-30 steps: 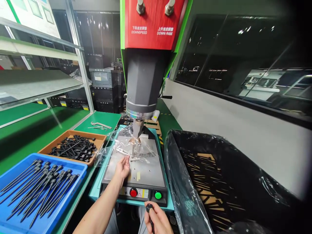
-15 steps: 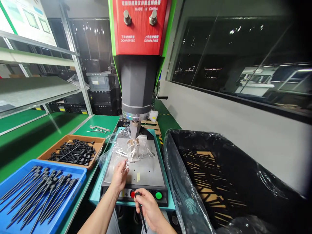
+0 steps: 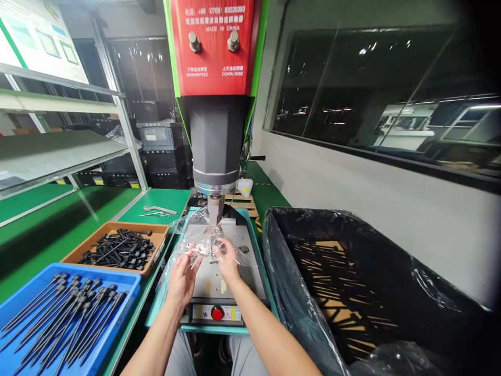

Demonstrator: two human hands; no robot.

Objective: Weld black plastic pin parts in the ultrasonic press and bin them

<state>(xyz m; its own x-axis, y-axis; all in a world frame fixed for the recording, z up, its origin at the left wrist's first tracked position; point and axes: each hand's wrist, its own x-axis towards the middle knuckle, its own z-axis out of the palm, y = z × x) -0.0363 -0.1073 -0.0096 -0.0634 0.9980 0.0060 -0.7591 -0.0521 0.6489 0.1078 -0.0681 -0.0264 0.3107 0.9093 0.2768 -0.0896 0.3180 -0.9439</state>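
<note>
And here's the clear film (image 3: pixel 201 241), crinkled and glinting, spread over the flat grey plate (image 3: pixel 207 274) between the left hand (image 3: pixel 182 279), fingers parted, and the right hand (image 3: pixel 227 261), fingers bent in. A small metal fixture (image 3: pixel 214 233) sits just below the tapered grey horn (image 3: pixel 215 211); through this glare, whatever those right fingertips may hold can't be made out.

Base plate (image 3: pixel 250 274) is showing smooth, satin metal; glossy clear film (image 3: pixel 201 241) is crinkling towards its far edge. Press housing (image 3: pixel 215 141) is looking matt grey, its collar (image 3: pixel 217 189) is shining like chrome. Black plastic bin liner (image 3: pixel 285 292) is glinting, wrinkled. Wrench (image 3: pixel 160 210) near far right corner of bench (image 3: pixel 172 198) is looking metallic.
</note>
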